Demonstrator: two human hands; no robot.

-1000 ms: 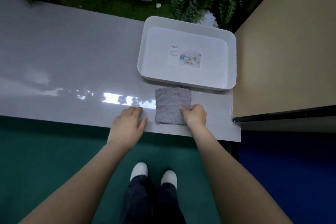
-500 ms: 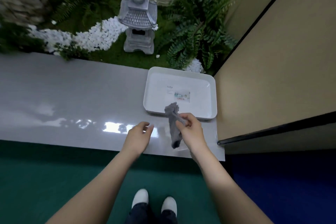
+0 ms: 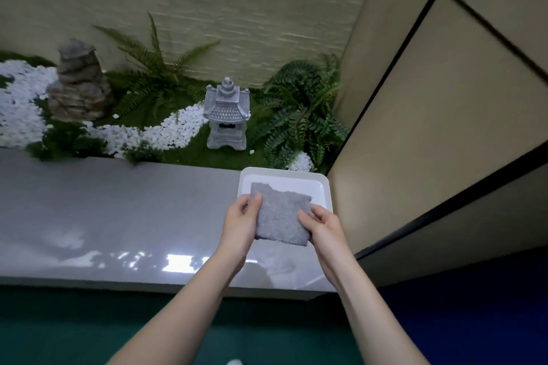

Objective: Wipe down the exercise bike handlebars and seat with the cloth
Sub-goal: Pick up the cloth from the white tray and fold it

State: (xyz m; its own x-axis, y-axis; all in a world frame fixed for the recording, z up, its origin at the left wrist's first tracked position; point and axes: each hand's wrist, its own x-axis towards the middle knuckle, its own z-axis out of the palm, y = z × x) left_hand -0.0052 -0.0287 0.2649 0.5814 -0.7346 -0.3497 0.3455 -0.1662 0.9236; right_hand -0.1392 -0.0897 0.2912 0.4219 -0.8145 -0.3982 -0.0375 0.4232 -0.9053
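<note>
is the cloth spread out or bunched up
Spread out: the grey cloth is held flat as a rough square, left hand pinching one side, right hand the other.

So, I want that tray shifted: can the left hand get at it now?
Probably yes: the white tray lies just beyond the left hand, its rim bare, though that hand grips the cloth.

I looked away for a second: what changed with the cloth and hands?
The cloth rose from lying flat on the counter and is held spread in the air. The left hand left the counter and gripped its left edge; the right hand kept hold. The tray stayed put.
</note>
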